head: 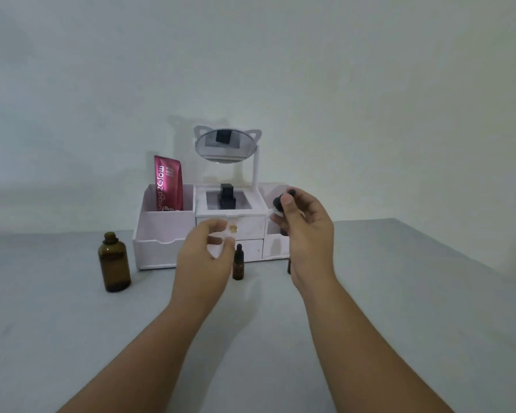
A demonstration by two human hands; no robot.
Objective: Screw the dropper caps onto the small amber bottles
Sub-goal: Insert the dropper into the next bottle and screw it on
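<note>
A small amber bottle [238, 265] stands upright on the grey counter [399, 293], just in front of the white organiser, with a black dropper cap already on it. A second black dropper cap [278, 203] is held up in the air, tilted, its rubber bulb uppermost and a clear glass tube pointing down-left. Another dark bottle [289, 265] shows only as a sliver, mostly hidden.

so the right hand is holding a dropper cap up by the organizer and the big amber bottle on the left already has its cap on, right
Not quite. In the head view the big amber bottle stands open, its neck bare with no cap. The rest holds: the right hand pinches a dropper cap up beside the organizer.
</note>
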